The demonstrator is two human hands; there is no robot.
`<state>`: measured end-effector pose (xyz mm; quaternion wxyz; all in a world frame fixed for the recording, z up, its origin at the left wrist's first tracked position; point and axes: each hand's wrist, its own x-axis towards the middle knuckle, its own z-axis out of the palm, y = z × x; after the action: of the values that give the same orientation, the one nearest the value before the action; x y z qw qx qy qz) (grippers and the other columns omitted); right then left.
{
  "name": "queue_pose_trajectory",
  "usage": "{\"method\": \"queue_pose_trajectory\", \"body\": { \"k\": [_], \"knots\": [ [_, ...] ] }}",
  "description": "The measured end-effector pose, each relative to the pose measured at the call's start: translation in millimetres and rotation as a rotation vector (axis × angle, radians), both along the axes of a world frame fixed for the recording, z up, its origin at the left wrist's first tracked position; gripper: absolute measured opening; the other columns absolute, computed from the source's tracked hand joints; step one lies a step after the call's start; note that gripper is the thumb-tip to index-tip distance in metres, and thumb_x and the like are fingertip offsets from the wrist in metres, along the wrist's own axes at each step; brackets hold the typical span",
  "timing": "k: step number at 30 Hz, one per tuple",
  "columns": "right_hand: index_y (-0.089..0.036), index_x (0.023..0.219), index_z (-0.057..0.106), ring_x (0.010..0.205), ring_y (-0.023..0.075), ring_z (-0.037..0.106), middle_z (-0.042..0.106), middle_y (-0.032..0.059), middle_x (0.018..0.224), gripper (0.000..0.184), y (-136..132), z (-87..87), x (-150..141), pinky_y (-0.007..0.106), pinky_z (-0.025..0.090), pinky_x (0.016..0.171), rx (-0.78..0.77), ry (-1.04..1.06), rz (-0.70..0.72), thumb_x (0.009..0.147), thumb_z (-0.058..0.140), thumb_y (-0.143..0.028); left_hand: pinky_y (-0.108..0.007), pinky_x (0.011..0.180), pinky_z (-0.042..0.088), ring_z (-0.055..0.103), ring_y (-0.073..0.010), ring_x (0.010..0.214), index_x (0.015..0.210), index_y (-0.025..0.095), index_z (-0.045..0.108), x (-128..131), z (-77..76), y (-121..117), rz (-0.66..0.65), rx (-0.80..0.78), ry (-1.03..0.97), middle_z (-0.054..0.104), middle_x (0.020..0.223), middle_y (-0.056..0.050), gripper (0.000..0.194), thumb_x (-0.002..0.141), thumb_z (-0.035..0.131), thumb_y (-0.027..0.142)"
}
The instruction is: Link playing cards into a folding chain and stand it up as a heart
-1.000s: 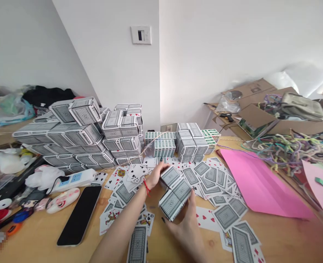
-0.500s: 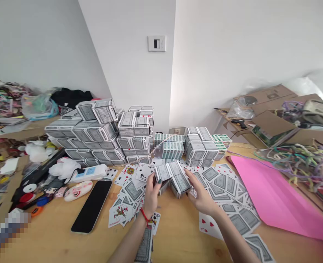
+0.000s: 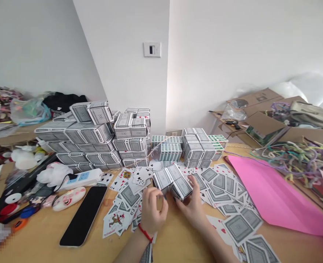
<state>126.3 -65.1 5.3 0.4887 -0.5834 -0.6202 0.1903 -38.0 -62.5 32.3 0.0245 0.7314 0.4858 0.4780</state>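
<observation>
Several blocks covered in grey-backed playing cards make up a small cluster (image 3: pixel 172 179) on the wooden table in front of me. Along the cluster's right front corner, my right hand (image 3: pixel 194 205) grips with its thumb low at the front and fingers at the side. Close to the left front corner is my left hand (image 3: pixel 153 210), its fingers curled in and the thumb near them; the fingertips are partly hidden, so what they hold cannot be made out. Loose playing cards (image 3: pixel 130 195) spread left of the hands, and more cards (image 3: pixel 238 226) lie to the right.
Tall stacks of card blocks (image 3: pixel 90 135) stand back left, a smaller stack (image 3: pixel 199 146) back right. Green-and-white card boxes (image 3: pixel 170 150) sit between them. A phone (image 3: pixel 83 215), a power strip (image 3: pixel 86 179), pink paper (image 3: pixel 276 197) and pipe cleaners (image 3: pixel 295 160) flank the work spot.
My left hand has come off the cluster's left side, moved down toward me and curled. The right hand has shifted lower, its thumb now at the cluster's front. The view has moved slightly.
</observation>
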Motion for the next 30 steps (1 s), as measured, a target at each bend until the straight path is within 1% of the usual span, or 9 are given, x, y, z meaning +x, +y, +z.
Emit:
{"method": "queue_pose_trajectory", "body": {
  "k": [3, 6, 9, 12, 17, 20, 23, 26, 30],
  "knots": [
    [-0.020, 0.134, 0.014, 0.125, 0.0277, 0.030, 0.031, 0.0131, 0.134, 0.077, 1, -7.1, 1, 0.048, 0.029, 0.101, -0.064, 0.003, 0.016, 0.071, 0.059, -0.028, -0.029, 0.068, 0.048, 0.059, -0.0179, 0.076, 0.107, 0.017, 0.048, 11, -1.4, -2, -0.056, -0.002, 0.218, 0.061, 0.085, -0.007, 0.031, 0.077, 0.046, 0.011],
    [-0.020, 0.134, 0.016, 0.125, 0.0279, 0.031, 0.033, 0.0129, 0.133, 0.077, 2, -10.0, 2, 0.047, 0.029, 0.101, -0.074, -0.003, 0.021, 0.071, 0.059, -0.027, -0.028, 0.065, 0.049, 0.062, -0.0181, 0.070, 0.119, 0.013, 0.044, 23, -7.6, -5, -0.006, 0.015, 0.323, 0.066, 0.083, -0.008, 0.041, 0.078, 0.044, 0.011],
    [-0.019, 0.134, 0.016, 0.125, 0.0273, 0.032, 0.033, 0.0127, 0.134, 0.077, 3, -10.7, 3, 0.046, 0.029, 0.102, -0.069, -0.013, 0.018, 0.070, 0.059, -0.027, -0.028, 0.055, 0.048, 0.062, -0.0185, 0.057, 0.125, 0.009, 0.040, 29, -13.5, -8, 0.041, -0.086, 0.361, 0.066, 0.071, -0.007, 0.047, 0.078, 0.043, 0.014],
    [-0.018, 0.134, 0.017, 0.126, 0.0271, 0.031, 0.033, 0.0130, 0.134, 0.077, 3, -10.6, 2, 0.045, 0.028, 0.103, -0.065, -0.026, 0.014, 0.070, 0.059, -0.027, -0.028, 0.047, 0.046, 0.061, -0.0192, 0.051, 0.128, 0.009, 0.036, 31, -16.1, -7, 0.045, -0.240, 0.337, 0.066, 0.067, -0.006, 0.051, 0.078, 0.042, 0.016],
    [-0.017, 0.134, 0.016, 0.126, 0.0269, 0.031, 0.034, 0.0137, 0.134, 0.076, 2, -8.0, 1, 0.044, 0.029, 0.102, -0.085, -0.033, 0.011, 0.071, 0.058, -0.028, -0.026, 0.050, 0.046, 0.064, -0.0192, 0.061, 0.126, 0.016, 0.038, 28, -11.9, 0, -0.028, -0.379, 0.221, 0.068, 0.074, -0.004, 0.049, 0.078, 0.043, 0.018],
    [-0.017, 0.134, 0.016, 0.124, 0.0265, 0.035, 0.037, 0.0133, 0.132, 0.076, 2, -5.0, 1, 0.043, 0.032, 0.100, -0.102, -0.033, 0.011, 0.071, 0.058, -0.027, -0.023, 0.050, 0.044, 0.062, -0.0162, 0.057, 0.121, 0.016, 0.043, 28, -6.4, 1, -0.095, -0.444, 0.118, 0.063, 0.060, 0.000, 0.043, 0.079, 0.043, 0.020],
    [-0.020, 0.133, 0.019, 0.118, 0.0258, 0.041, 0.043, 0.0110, 0.127, 0.077, 3, -3.3, 0, 0.041, 0.037, 0.096, -0.088, -0.017, 0.005, 0.069, 0.059, -0.026, -0.022, 0.049, 0.042, 0.059, -0.0137, 0.051, 0.119, 0.014, 0.046, 28, -2.6, 1, -0.162, -0.467, 0.049, 0.058, 0.053, 0.003, 0.040, 0.079, 0.042, 0.019],
    [-0.020, 0.133, 0.019, 0.114, 0.0260, 0.046, 0.045, 0.0103, 0.124, 0.078, 3, -3.6, -2, 0.040, 0.041, 0.092, -0.068, -0.012, -0.004, 0.067, 0.061, -0.026, -0.022, 0.051, 0.043, 0.057, -0.0128, 0.050, 0.117, 0.014, 0.049, 28, -1.3, 0, -0.184, -0.444, 0.002, 0.057, 0.053, 0.002, 0.039, 0.079, 0.041, 0.020],
    [-0.020, 0.132, 0.018, 0.112, 0.0278, 0.047, 0.044, 0.0123, 0.123, 0.078, 5, -6.1, -4, 0.043, 0.042, 0.090, -0.047, -0.016, -0.031, 0.067, 0.060, -0.025, -0.024, 0.053, 0.046, 0.058, -0.0139, 0.051, 0.115, 0.014, 0.050, 28, -0.3, -1, -0.197, -0.451, -0.025, 0.059, 0.055, 0.001, 0.038, 0.079, 0.043, 0.025]
  ]
}}
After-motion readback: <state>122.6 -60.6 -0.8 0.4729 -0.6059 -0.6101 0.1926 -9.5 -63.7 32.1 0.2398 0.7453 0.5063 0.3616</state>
